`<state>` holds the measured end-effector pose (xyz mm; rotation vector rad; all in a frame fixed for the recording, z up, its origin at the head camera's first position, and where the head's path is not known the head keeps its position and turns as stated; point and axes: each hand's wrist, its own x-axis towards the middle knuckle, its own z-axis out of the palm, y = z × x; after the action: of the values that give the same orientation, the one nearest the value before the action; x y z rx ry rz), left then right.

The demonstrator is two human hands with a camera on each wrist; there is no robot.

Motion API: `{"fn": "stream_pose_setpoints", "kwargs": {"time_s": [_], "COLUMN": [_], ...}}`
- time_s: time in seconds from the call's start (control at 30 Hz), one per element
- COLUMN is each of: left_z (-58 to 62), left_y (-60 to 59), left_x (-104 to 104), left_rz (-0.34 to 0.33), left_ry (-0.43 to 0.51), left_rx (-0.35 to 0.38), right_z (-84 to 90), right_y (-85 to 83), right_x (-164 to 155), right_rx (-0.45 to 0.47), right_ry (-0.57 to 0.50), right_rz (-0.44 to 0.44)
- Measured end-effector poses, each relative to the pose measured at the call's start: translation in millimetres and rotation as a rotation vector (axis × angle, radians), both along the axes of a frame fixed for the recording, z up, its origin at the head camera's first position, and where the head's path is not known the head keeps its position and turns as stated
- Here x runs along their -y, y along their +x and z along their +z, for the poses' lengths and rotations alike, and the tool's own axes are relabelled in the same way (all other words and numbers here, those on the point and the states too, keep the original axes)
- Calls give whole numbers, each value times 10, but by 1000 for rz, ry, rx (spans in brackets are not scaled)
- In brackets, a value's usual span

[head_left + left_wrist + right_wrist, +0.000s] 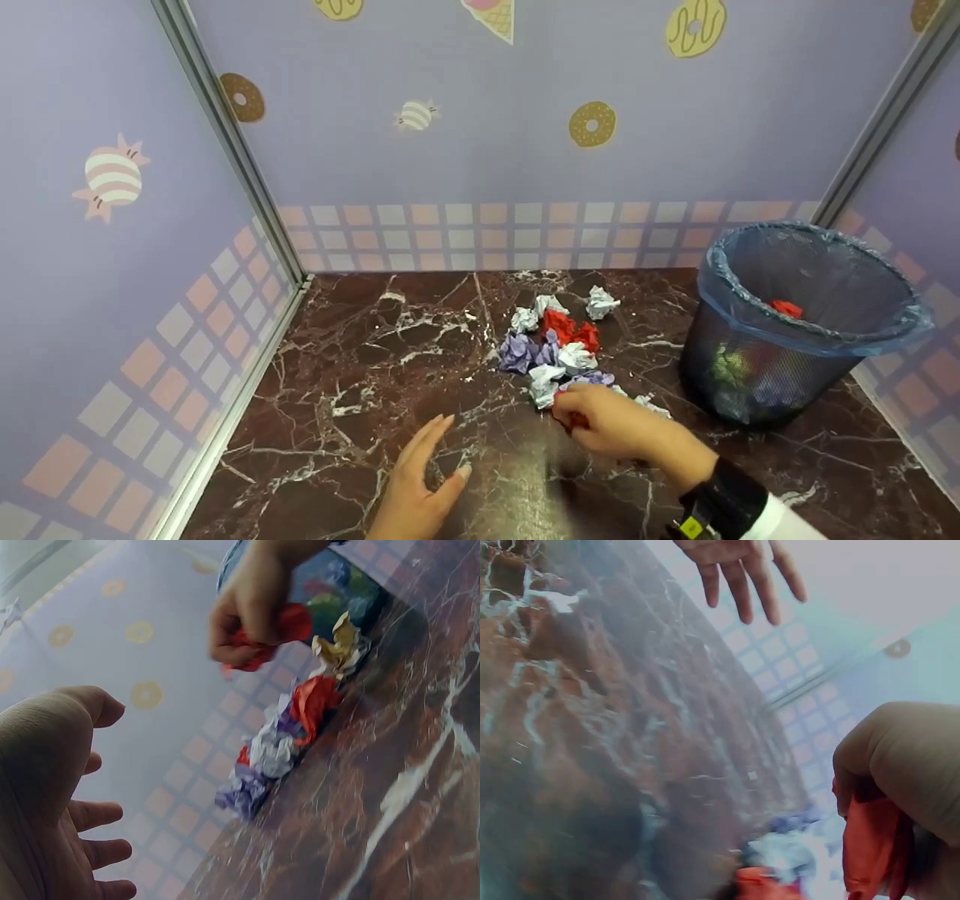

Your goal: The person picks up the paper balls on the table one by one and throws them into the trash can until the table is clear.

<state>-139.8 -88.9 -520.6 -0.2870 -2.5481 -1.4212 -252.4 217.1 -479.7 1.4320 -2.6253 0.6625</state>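
Note:
A heap of crumpled paper balls (556,343), white, purple and red, lies on the dark marbled table (375,360). My right hand (600,421) is at the near end of the heap and grips a red paper ball (571,417) (289,628) (870,840) in its curled fingers. My left hand (420,480) (52,787) hovers open over the table to the left of the heap, fingers spread, holding nothing. In the right wrist view the left hand's fingers (742,577) show at the top.
A dark mesh waste bin (795,322) with a blue liner stands at the right, with a red ball (786,307) and other paper inside. Lilac walls with doughnut prints close the table on three sides. A dark wristband (724,499) is on my right wrist.

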Motion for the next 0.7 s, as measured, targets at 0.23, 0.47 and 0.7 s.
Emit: {"fn": "stream_pose_setpoints", "kwargs": {"time_s": [0.23,0.47,0.7], "left_z": [104,195,255], "left_y": [-52,-50,-73], "left_x": [-185,-411,-641], "left_rz": [-49,-152,-247], "left_ry": [-83,-112,-130], "left_rx": [-31,3,1], "right_z": [561,980,1403], "right_y": [-50,-135,-245], "right_x": [-131,-288,-505], "right_rx": [0,-35,-44], "right_ry": [154,140,115], "right_rz": [-50,-81,-154]}}
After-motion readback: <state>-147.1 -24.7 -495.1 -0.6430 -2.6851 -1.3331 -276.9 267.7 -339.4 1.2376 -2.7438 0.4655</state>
